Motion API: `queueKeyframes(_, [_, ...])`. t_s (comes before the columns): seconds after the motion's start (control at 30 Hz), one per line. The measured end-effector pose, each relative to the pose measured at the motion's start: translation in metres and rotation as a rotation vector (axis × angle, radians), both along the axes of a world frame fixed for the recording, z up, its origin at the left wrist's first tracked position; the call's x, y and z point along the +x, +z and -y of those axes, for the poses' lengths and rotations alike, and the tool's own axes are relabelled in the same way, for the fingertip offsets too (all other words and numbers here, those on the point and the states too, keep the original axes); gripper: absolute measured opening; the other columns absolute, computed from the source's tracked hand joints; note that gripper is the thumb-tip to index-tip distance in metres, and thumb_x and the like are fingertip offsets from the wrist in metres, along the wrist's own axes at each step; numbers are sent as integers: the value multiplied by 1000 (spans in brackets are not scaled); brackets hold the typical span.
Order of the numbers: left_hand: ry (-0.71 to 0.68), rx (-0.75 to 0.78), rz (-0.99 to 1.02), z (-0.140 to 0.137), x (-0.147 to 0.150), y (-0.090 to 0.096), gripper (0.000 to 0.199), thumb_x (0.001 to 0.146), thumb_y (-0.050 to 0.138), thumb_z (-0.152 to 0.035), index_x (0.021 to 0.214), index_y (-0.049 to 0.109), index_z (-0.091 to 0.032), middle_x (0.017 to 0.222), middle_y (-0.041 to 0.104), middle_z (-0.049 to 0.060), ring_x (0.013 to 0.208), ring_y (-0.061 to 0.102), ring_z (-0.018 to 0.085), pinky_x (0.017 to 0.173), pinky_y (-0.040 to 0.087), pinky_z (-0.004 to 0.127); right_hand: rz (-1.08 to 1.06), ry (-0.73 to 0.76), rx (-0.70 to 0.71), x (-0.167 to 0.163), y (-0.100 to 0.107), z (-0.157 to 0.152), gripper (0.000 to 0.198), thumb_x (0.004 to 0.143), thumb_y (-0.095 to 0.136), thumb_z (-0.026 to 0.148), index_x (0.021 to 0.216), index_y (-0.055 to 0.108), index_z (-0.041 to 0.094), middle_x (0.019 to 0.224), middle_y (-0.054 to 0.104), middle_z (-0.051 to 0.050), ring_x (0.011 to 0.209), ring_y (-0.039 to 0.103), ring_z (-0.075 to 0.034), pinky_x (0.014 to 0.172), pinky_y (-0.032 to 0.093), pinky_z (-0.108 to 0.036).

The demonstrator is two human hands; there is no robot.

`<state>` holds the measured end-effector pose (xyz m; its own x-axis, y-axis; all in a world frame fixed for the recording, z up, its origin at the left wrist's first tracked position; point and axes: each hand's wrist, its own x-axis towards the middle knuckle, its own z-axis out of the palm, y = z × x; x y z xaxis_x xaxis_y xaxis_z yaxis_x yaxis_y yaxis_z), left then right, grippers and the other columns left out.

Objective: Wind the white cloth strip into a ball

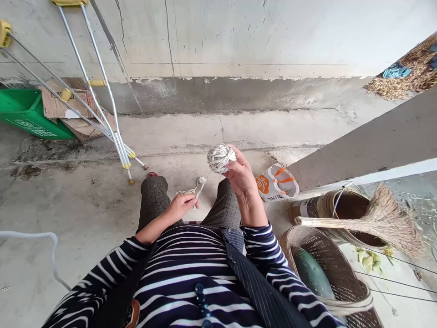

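A ball of white cord [220, 158] is gripped in my right hand [246, 182], raised in front of me with the fingers behind it and the thumb on its near side. One strand [205, 184] runs down from the ball to my left hand [180, 206], which is closed on it in a pinch over the gap between my knees. Beyond the left hand, a smaller bundle of the same cord [201, 181] and some loose, crinkled cord [186, 192] show low down. Whether these lie on the floor is hard to tell.
Crutches [118, 136] lean at the left near a green bin [30, 114] and cardboard [68, 100]. Right of me stand a white and orange bag [276, 182], a bucket [316, 206], a straw broom [375, 221] and a woven basket [341, 259] holding a dark green melon [312, 273].
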<state>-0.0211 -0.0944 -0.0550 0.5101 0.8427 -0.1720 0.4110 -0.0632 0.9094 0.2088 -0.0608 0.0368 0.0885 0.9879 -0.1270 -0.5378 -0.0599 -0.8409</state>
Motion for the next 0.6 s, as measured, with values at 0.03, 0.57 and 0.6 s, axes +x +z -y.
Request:
queueKeyframes(0.03, [5,-4,-21,3,-2,-2,41,96,54,-48,78,76,-19,87,78,5,84,69,21,84,52,31,-1,3,-2,0,-2,0,52,58,81,21,108,72,30,99,76,2,79,68,-18,71,62,-33])
queueKeyframes(0.57, [71,3,24,-37,-36,16,37,92,53,-40,67,72,-19,85,78,6,96,74,24,93,53,31,153,-42,137,30,57,-50,41,65,76,26,105,70,31,107,73,2,94,66,-23,87,61,-47])
queueKeyframes(0.6, [69,2,7,-42,-38,10,37,92,52,-40,67,71,-19,83,78,6,94,74,24,92,54,31,159,-49,162,29,62,-50,42,65,76,27,107,70,32,110,73,2,98,67,-24,87,61,-47])
